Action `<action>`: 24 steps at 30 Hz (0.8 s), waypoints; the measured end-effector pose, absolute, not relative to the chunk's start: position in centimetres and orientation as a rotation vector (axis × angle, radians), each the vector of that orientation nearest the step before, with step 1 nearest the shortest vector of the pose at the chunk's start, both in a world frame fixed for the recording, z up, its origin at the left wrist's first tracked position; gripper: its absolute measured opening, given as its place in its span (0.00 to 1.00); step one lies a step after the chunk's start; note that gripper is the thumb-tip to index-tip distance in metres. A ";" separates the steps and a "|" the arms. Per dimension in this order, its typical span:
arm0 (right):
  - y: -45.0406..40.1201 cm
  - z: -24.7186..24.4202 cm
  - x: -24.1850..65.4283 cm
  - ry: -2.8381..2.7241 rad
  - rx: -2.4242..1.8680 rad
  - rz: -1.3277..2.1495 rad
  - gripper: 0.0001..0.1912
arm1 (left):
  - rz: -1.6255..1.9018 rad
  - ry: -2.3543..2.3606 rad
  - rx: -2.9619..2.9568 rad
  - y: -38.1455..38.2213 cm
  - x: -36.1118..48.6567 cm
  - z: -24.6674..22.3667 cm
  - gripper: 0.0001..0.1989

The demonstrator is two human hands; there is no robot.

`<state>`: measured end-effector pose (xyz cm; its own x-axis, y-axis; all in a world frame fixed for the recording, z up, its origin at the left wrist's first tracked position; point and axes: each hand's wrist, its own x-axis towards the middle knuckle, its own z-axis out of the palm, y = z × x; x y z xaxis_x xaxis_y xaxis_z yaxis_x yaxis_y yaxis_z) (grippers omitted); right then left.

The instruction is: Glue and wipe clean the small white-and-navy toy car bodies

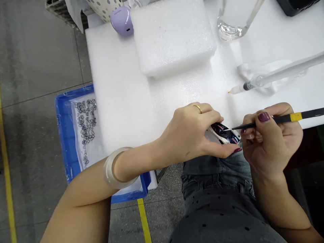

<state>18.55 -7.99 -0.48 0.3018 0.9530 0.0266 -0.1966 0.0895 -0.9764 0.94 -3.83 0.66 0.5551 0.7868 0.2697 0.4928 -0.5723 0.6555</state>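
Head | left fingers [220,149]: model car [230,136], markings [221,126] illegible | right fingers [270,130]: tool [286,118]

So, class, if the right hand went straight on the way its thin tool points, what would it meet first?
Most likely the toy car, held in the left hand. The thin tool in the right hand seems to reach it, though depth is unclear.

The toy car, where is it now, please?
The toy car is in the left hand, right of centre in the head view, beside the right hand.
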 end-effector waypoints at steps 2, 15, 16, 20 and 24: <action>-7.1 0.0 20.8 -0.900 -1.053 1.049 0.12 | 0.779 1.006 2.294 -3.9 0.9 0.6 0.25; 5.6 -0.3 39.1 -2.067 -1.634 0.202 0.14 | 0.586 0.928 2.509 -4.5 1.5 0.7 0.25; 6.4 -0.5 40.1 -2.028 -1.733 0.161 0.16 | 0.534 0.921 2.514 -4.5 1.6 0.6 0.26; 10.5 -0.6 44.4 -1.635 -2.133 -0.017 0.19 | 0.352 0.908 2.525 -4.4 1.8 0.3 0.27; 13.8 -0.3 46.6 -1.380 -2.388 0.063 0.21 | 0.323 0.885 2.470 -3.6 1.6 0.4 0.30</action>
<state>46.64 13.84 -0.33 0.5169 0.8431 0.1486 0.8259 -0.4454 -0.3457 1.57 -3.61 0.38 0.7616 0.6457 0.0548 0.5290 -0.6684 0.5230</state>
